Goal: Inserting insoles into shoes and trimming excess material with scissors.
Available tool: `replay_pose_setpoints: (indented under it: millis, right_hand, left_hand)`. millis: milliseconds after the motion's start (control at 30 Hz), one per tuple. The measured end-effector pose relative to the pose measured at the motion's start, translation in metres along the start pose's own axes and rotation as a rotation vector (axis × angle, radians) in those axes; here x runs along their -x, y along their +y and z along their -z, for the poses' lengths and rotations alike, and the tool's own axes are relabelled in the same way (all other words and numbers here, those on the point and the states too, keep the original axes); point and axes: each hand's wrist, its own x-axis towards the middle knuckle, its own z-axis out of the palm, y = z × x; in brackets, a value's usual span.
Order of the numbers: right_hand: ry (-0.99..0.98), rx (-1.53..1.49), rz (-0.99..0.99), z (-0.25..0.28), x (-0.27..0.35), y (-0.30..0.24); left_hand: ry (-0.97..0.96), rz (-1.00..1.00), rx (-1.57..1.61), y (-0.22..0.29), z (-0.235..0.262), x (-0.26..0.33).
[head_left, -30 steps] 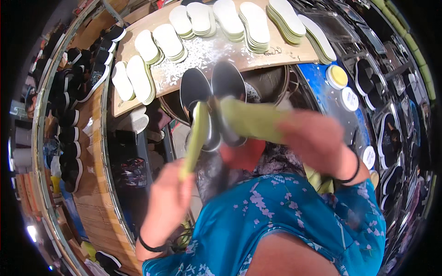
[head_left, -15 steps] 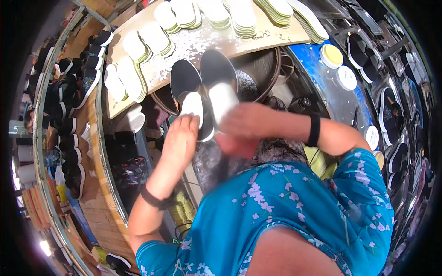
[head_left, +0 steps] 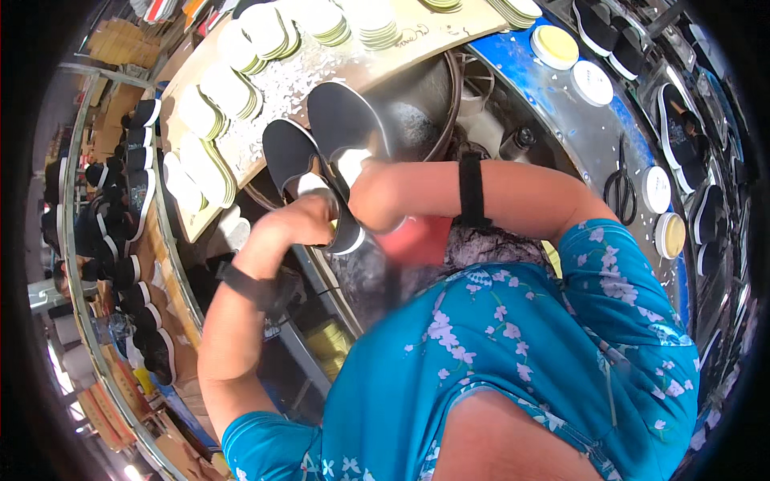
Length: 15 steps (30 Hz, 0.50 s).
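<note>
Two black slip-on shoes with white soles are side by side in front of me, toes pointing away: the left shoe [head_left: 286, 152] and the right shoe [head_left: 345, 116]. A white insole [head_left: 310, 185] shows in the left shoe's opening, another white insole [head_left: 351, 164] in the right one. My left hand [head_left: 301, 220] is closed over the left shoe's heel end, its bent fingers reaching into the opening. Over the right shoe's opening is my right hand [head_left: 377, 196], knuckles bent and fingertips hidden inside. A red cloth-like piece [head_left: 417, 240] lies below my right hand.
Stacks of white-topped insoles [head_left: 231, 90] cover a board [head_left: 385, 66] with white scraps. A dark round basin [head_left: 437, 104] sits beyond the shoes. On the blue-edged table [head_left: 581, 132] at right are scissors [head_left: 620, 188] and round tubs [head_left: 553, 46]. Racks of black shoes [head_left: 140, 180] stand left.
Both hands have moved deeper into the shoe openings, covering more of the insoles. My right elbow is raised further outward. The view has shifted, and the shoes appear more to the left and tilted.
</note>
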Motion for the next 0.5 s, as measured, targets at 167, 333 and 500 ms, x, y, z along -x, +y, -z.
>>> replay_pose_setpoints:
  millis: [167,333,500]
  right_hand:
    - [-0.053,0.064,0.022,0.002,-0.007,-0.002]
    - [0.094,-0.006,-0.039,-0.002,-0.010,0.001]
    - [0.845,-0.320,0.322,-0.028,0.046,0.036]
  left_hand:
    - [-0.098,-0.079,0.193,0.005,0.003,0.003]
    - [0.243,0.220,-0.331,0.016,-0.017,-0.012]
    - [0.250,-0.019,0.711,-0.013,-0.002,0.009]
